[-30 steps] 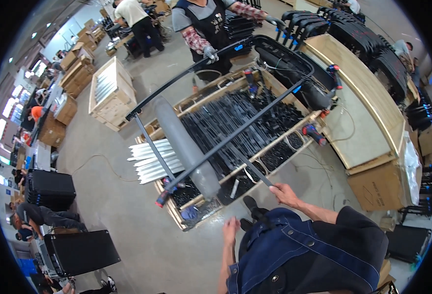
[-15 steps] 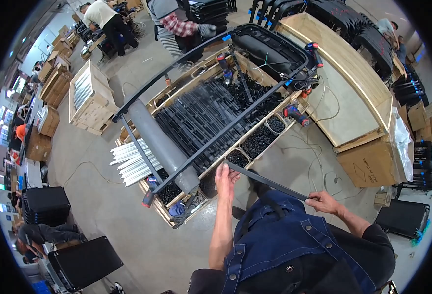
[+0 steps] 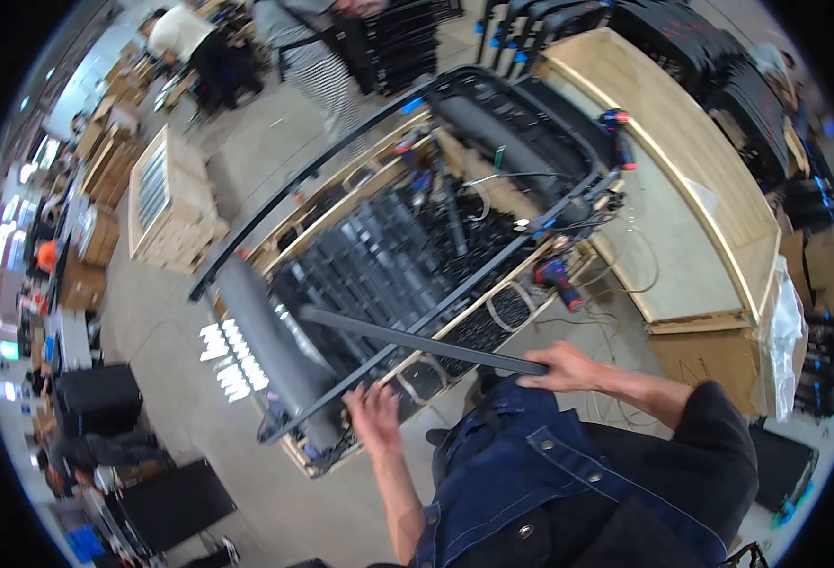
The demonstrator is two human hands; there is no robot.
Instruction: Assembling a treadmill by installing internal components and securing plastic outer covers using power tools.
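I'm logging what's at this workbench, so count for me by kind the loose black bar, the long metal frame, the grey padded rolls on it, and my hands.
Loose black bar: 1, gripped by the right hand
Long metal frame: 1
Grey padded rolls: 2, near one, far one
Hands: 2, with the left hand open beside the frame
Total: 6

A long black metal bar (image 3: 417, 339) lies level across the dark frame (image 3: 455, 284).

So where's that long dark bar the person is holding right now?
In the head view, the long dark bar lies low in the centre, its near end in the right hand. It stretches leftward over the wooden crate of black parts, above the left hand.
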